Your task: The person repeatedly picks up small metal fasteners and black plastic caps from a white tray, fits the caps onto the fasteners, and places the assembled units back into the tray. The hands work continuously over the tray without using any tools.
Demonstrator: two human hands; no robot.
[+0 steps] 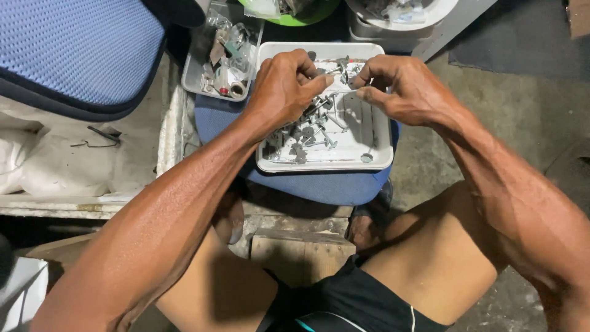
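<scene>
the left hand point(286, 86) and right hand point(399, 86) are meeting over the white tray point(381, 157), fingertips pinching together on a thin metal pin point(340, 92) that is spanning the gap between them. below the hands, at six o'clock, a heap of screws point(307, 132) is lying in the tray. the tray is sitting on a blue cushion point(319, 184). at nine o'clock a clear box point(224, 58) of small parts is sitting just beside the tray.
</scene>
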